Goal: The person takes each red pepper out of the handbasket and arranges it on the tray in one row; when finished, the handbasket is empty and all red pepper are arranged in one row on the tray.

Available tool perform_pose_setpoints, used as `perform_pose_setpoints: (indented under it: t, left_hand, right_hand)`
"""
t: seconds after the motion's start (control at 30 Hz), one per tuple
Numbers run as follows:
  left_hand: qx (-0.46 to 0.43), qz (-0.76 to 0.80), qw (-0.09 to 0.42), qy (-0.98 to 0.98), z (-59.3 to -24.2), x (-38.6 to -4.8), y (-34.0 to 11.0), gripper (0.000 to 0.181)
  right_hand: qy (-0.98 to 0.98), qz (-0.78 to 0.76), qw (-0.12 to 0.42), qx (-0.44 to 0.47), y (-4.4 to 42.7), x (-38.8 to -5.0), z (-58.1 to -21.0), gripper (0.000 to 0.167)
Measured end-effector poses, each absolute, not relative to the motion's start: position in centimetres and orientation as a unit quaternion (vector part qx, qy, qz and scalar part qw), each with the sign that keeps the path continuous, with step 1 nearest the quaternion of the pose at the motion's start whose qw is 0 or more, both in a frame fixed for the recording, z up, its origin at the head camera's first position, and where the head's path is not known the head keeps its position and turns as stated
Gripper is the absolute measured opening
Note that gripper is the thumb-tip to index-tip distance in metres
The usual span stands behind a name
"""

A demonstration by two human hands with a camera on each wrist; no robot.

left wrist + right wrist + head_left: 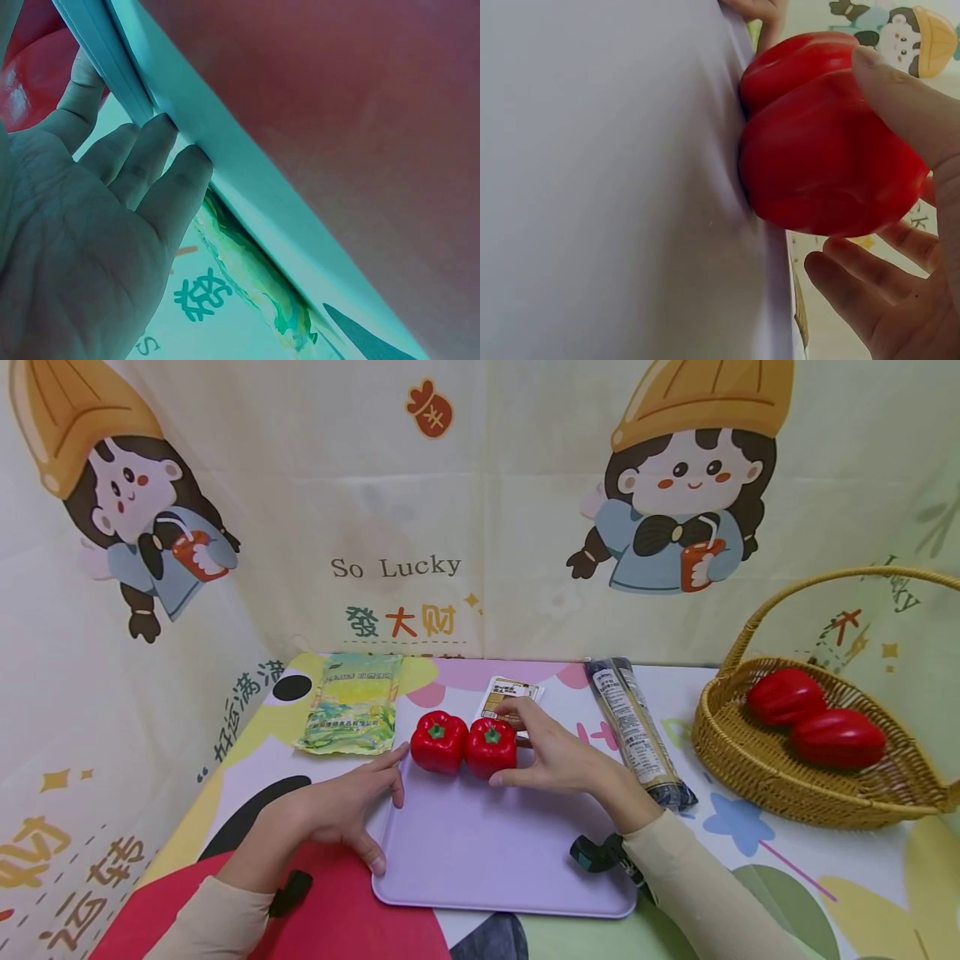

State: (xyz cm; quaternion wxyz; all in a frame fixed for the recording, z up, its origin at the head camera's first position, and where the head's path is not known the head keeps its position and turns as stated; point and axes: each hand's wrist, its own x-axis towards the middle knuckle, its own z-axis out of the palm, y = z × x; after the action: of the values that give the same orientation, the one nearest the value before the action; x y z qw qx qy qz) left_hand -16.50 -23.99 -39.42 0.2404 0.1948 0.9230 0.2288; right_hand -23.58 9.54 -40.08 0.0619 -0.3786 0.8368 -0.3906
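Two red bell peppers stand side by side at the far left edge of a lilac tray (510, 852). Around the right-hand bell pepper (490, 748) my right hand (555, 752) has its thumb in front and forefinger behind; other fingers spread beside it in the right wrist view. The left-hand bell pepper (438, 743) touches its neighbour. My left hand (337, 806) rests at the tray's left edge, thumb near the front corner and fingers loosely extended. Its forefinger reaches close to the left pepper. In the left wrist view, fingertips (196, 156) lie against the tray's side.
Behind the tray lie a green-yellow packet (352, 706) and a small labelled pack (512, 695). A long, dark-ended package (637, 731) lies to the right. Farther right, a wicker basket (750, 789) with a tall handle holds two red, ridged fruits or vegetables (838, 737).
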Motion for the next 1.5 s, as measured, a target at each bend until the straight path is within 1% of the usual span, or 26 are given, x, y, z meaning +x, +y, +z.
perform_pose_setpoints:
  t: [0.13,0.33,0.57,0.8,1.27,1.5]
  left_hand:
    - [0.203,0.227,0.239,0.922,-39.4,-16.6,-24.0,0.067]
    - [0.214,0.231,0.237,0.919,-39.3,-16.8,-23.7,0.066]
    - [0.198,0.228,0.242,0.922,-39.1,-16.7,-23.7,0.067]
    - [0.2,0.231,0.24,0.922,-39.2,-16.7,-23.9,0.067]
    - [0.195,0.234,0.247,0.92,-39.1,-16.5,-23.9,0.066]
    - [0.197,0.235,0.245,0.92,-39.1,-16.5,-24.0,0.066]
  right_hand:
    - [0.837,-0.389,0.058,-0.381,10.1,-23.4,-39.9,0.091]
    - [0.84,-0.368,0.029,-0.397,11.5,-23.2,-39.5,0.09]
    - [0.838,-0.365,0.022,-0.404,13.0,-22.8,-39.1,0.086]
    - [0.843,-0.364,0.004,-0.397,14.4,-22.4,-39.0,0.088]
    - [0.855,-0.343,-0.027,-0.387,17.0,-22.1,-37.4,0.08]
    - [0.853,-0.352,-0.046,-0.383,18.5,-22.1,-37.4,0.075]
